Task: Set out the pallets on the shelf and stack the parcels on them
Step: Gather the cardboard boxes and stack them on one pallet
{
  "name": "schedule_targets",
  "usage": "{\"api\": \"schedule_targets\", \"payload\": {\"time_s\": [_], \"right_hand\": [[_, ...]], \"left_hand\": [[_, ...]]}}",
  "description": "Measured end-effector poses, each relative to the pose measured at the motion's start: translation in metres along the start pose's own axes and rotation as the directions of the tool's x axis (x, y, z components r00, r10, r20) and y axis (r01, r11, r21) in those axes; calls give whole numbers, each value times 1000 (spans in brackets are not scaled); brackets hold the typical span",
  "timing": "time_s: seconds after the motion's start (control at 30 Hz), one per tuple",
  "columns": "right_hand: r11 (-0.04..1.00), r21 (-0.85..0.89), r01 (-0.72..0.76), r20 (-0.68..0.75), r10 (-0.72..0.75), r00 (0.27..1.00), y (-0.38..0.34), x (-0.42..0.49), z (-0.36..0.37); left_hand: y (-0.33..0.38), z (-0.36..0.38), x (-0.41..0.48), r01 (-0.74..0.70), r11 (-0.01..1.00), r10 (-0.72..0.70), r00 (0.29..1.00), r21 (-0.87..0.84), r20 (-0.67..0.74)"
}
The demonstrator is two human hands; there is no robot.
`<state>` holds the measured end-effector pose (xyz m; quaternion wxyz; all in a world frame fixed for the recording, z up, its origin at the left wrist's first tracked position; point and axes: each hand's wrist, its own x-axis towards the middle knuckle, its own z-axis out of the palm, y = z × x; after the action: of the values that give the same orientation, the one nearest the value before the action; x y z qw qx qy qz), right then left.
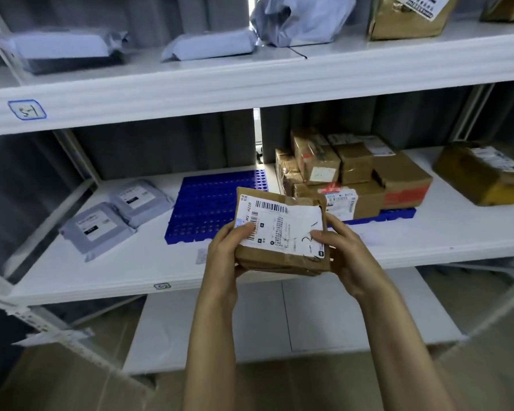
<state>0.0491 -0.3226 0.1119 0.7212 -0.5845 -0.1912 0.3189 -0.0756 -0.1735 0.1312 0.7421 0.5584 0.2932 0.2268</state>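
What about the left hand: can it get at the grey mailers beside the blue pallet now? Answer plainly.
Probably not yet: the left hand and right hand both grip the brown parcel. The grey mailers lie uncovered near the shelf front, so the way looks free once it lets go.

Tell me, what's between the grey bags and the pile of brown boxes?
A blue pallet lies between the grey bags and the brown boxes, in the head view.

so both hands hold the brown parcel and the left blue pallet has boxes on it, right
No. The head view shows the left blue pallet bare; the boxes stand on the right pallet. The left hand and right hand do hold the brown parcel.
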Motion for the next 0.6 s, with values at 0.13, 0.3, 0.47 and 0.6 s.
{"api": "schedule_targets", "payload": {"time_s": [0.13,0.3,0.47,0.6], "right_hand": [[1000,16,2,-63,-1,998,-6,4,-15],[980,198,11,-232,36,972,-5,10,-33],[976,217,18,-342,59,938,-12,19,-57],[990,144,5,-381,51,923,-21,23,-91]], "left_hand": [[-4,22,8,54,995,-57,998,-87,-37],[-7,62,18,33,995,-36,999,-89,-37],[-25,107,26,75,997,-75,994,1,74],[-31,133,41,95,995,-97,991,24,97]]}}
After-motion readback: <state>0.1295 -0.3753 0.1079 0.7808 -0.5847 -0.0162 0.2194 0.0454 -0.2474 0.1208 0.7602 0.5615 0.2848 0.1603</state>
